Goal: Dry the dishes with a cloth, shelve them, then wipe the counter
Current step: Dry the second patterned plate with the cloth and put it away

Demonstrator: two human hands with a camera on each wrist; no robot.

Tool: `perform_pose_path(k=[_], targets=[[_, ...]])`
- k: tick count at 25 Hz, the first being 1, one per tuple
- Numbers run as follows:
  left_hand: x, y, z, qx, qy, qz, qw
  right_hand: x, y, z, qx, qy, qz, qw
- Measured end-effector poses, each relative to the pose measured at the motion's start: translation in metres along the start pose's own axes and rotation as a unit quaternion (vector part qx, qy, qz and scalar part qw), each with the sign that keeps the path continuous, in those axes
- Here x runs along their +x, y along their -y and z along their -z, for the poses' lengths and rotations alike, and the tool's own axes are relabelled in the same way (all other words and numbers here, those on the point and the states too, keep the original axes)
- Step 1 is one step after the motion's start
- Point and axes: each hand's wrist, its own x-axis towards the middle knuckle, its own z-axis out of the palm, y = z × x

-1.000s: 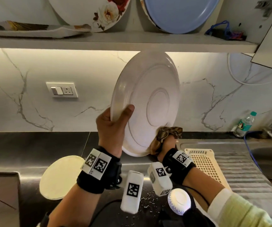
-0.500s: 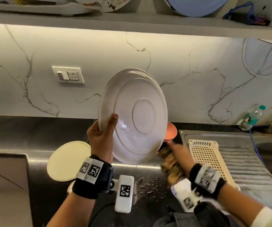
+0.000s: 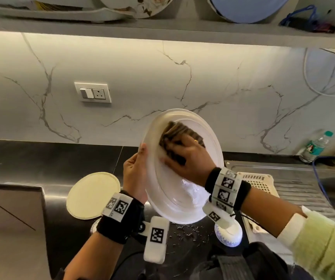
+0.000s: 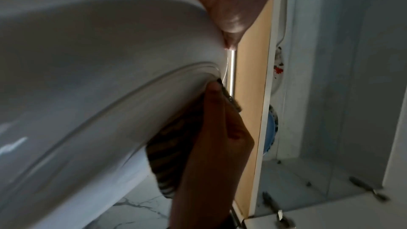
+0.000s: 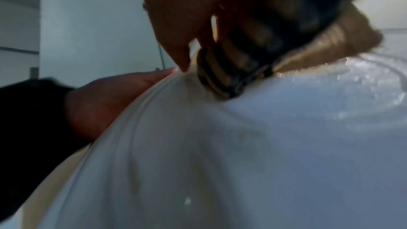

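Observation:
A white plate (image 3: 182, 207) is held tilted over the dark counter, its inner face toward me. My left hand (image 3: 135, 174) grips its left rim, thumb on the front edge and fingers behind. My right hand (image 3: 184, 156) holds a brown striped cloth (image 3: 180, 131) against the upper half of the inner face. The left wrist view shows the plate's underside (image 4: 88, 76) and, past its edge, the cloth (image 4: 171, 147). In the right wrist view the bunched cloth (image 5: 231, 72) sits on the wet plate (image 5: 242, 145), with water beads beside it.
A cream round plate (image 3: 93, 195) lies on the counter to the left. A cream slotted basket (image 3: 257, 180) sits on the steel drainboard (image 3: 303, 190). A water bottle (image 3: 313, 146) stands by the wall. The shelf (image 3: 162, 31) above carries a floral plate (image 3: 140, 5) and a blue plate (image 3: 247, 7).
The plate has turned from back-facing to face-on and come lower. My right hand rose from below its edge and laid the cloth on the inner face.

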Motion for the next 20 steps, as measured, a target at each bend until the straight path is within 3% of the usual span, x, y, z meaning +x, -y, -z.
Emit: perform_pose_path(k=[4,7,9,11,14,16,18,19,20], targets=[[0.001,-0.011,0.008,-0.05,0.029,0.026,0.998,-0.015,-0.016,-0.007,-0.151,0.069,0.149,0.975],[-0.001,-0.012,0.001,-0.044,0.044,0.034,0.997,-0.008,-0.02,-0.012,-0.142,0.075,0.232,0.959],[0.001,-0.011,-0.003,-0.038,0.05,0.039,0.997,-0.003,-0.013,-0.014,-0.115,0.073,0.236,0.962],[0.004,-0.008,-0.004,-0.035,0.056,0.03,0.997,0.003,-0.016,-0.012,-0.08,0.046,0.181,0.979],[0.008,-0.011,-0.003,-0.017,0.054,-0.004,0.998,0.01,-0.045,-0.017,-0.019,-0.041,-0.012,0.999],[0.01,-0.015,0.001,0.0,0.063,-0.025,0.998,0.006,-0.076,-0.015,0.085,-0.13,-0.213,0.965],[0.014,-0.017,0.008,0.009,0.081,-0.034,0.996,-0.003,-0.088,-0.014,0.177,-0.135,-0.376,0.899],[0.016,-0.017,0.009,0.012,0.08,-0.029,0.996,-0.005,-0.084,-0.017,0.172,-0.112,-0.391,0.897],[0.017,-0.016,0.008,0.012,0.074,-0.021,0.997,-0.005,-0.073,-0.02,0.14,-0.096,-0.362,0.917]])
